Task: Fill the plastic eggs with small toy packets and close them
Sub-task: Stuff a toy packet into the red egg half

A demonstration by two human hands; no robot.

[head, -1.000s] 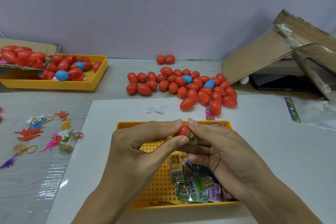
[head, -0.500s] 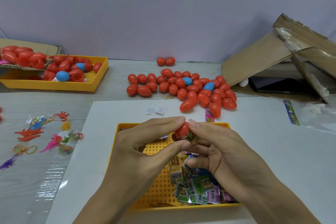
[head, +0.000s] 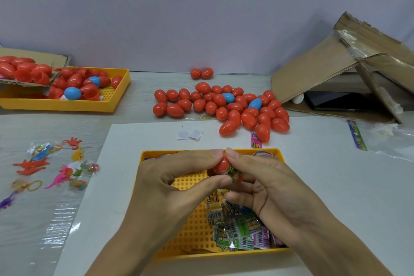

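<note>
— So, what have you got between your fingers?

— One red egg point(head: 221, 164). My left hand point(head: 179, 182) pinches it, forefinger on top and thumb beneath. My right hand point(head: 266, 186) pinches the other end the same way, and both forefinger tips nearly touch over it. One crumpled toy packet point(head: 234, 173) pokes out of the seam, so the egg is not closed.

— Which way does it lie?

— Its long axis runs from my left fingers down toward my right ones, slightly tilted, the rounder red end toward my left.

— And around your fingers?

— Directly below them sits one yellow tray point(head: 190, 246); near my right wrist a heap of packets point(head: 237, 228) lies in it, too overlapped to count. Beyond my fingertips lies a pile of closed eggs point(head: 224, 107), mostly red, two blue, with two red ones point(head: 201, 73) apart behind it. Far off my left knuckles stands a second yellow tray point(head: 67, 105) of egg halves.
</note>
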